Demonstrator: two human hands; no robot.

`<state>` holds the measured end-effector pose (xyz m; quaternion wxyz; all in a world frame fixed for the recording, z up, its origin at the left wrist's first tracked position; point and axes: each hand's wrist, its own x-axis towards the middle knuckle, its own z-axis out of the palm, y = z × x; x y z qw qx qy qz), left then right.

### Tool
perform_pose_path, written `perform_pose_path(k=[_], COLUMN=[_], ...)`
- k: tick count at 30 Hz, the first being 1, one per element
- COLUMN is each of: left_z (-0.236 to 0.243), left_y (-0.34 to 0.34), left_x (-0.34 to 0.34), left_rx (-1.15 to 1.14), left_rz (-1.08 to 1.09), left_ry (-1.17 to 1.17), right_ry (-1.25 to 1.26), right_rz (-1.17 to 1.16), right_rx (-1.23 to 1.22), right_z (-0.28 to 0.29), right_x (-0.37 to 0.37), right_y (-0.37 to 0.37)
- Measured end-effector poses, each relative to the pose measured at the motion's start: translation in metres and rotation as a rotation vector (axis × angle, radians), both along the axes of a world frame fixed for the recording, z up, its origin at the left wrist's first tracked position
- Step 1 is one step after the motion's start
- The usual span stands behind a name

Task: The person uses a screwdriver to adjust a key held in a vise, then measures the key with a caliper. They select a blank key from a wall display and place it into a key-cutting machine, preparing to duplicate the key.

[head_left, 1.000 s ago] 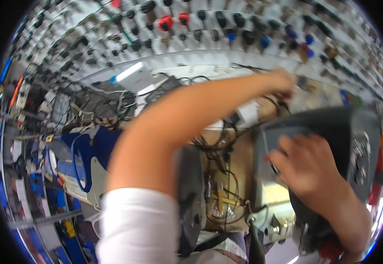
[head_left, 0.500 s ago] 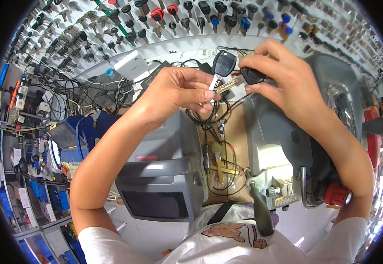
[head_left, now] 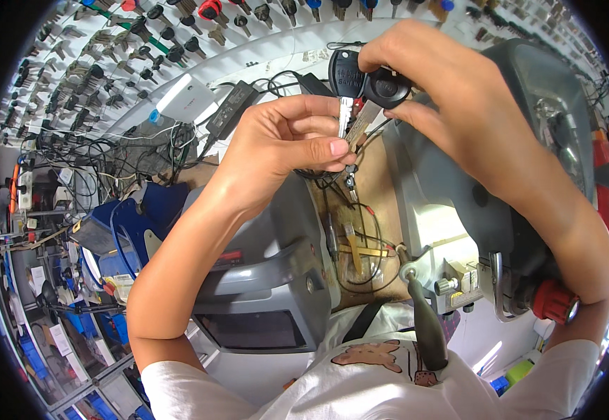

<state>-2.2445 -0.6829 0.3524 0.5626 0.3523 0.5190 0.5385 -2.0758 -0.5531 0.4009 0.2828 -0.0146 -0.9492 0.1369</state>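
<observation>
My left hand (head_left: 276, 143) is closed, pinching a key (head_left: 347, 73) with a black, squared head between thumb and fingers. Its silver blade points down into the fingertips and its head stands upright. Beside it, a second key (head_left: 388, 87) with a rounded black head leans close, its head slightly overlapping the first. My right hand (head_left: 448, 80) is closed on that rounded head from the right. The second key's blade slants down toward my left fingertips, where the lower ends of both blades are partly hidden.
A grey machine (head_left: 276, 283) with a dark screen stands below my left arm. Right of it is another grey machine with a dark green lever handle (head_left: 427, 329) and a red knob (head_left: 555, 302). Cables and a black power adapter (head_left: 233, 105) lie behind. Key blanks (head_left: 210, 10) cover the back wall.
My right hand has brought the round-headed key up and left, so it lies nearly side by side with the other key. The view has shifted, and the wall shows less.
</observation>
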Motion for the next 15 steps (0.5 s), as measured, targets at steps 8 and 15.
perform_pose_path(k=[8,15], left_z=[-0.006,-0.005], left_y=[0.002,0.001], left_x=[0.002,0.004], left_rx=[0.033,0.036], left_rz=[-0.005,0.057], left_ry=[-0.035,-0.085], right_ry=[-0.1,-0.089], right_rz=[0.084,0.115], right_rx=[-0.01,0.024], right_z=[0.005,-0.002], right_x=[-0.001,-0.002], right_y=[0.01,0.017])
